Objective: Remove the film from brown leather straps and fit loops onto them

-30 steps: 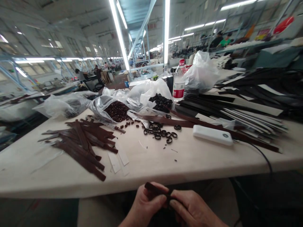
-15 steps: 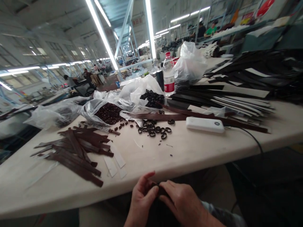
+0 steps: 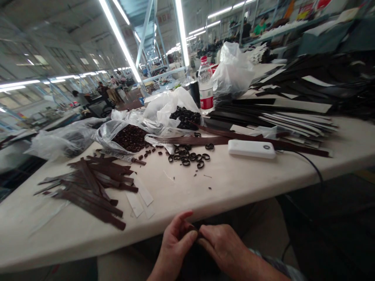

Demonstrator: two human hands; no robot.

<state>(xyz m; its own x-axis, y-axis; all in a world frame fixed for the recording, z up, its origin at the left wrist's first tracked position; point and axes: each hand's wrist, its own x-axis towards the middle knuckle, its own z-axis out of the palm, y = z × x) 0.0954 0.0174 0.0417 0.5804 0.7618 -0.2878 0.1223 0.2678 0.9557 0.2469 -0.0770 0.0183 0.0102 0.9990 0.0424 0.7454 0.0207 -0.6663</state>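
Note:
Just past the table's front edge, my left hand (image 3: 175,244) has its thumb pressed over a small dark brown piece (image 3: 199,234), with the index finger raised. The fingertips of my right hand (image 3: 225,244) pinch the same piece from the other side. Most of it is hidden by my fingers, so its kind is unclear. On the table to the left lie dark brown strips (image 3: 90,205) in a loose pile. Two or so white strips (image 3: 134,204) lie beside them. Several black loops (image 3: 185,161) are scattered beyond my hands.
Plastic bags hold small brown pieces (image 3: 130,138) and black pieces (image 3: 185,117). Behind them stands a red-capped bottle (image 3: 206,93). A white device (image 3: 251,149) with a black cable (image 3: 312,167) lies on the right, before long brown strips (image 3: 301,147) and stacked black strips (image 3: 243,119). Other people work far off.
The view has shifted slightly, so the table things sit a little higher and further left. My right hand's fingers have closed in slightly around the brown piece; my left hand keeps its hold.

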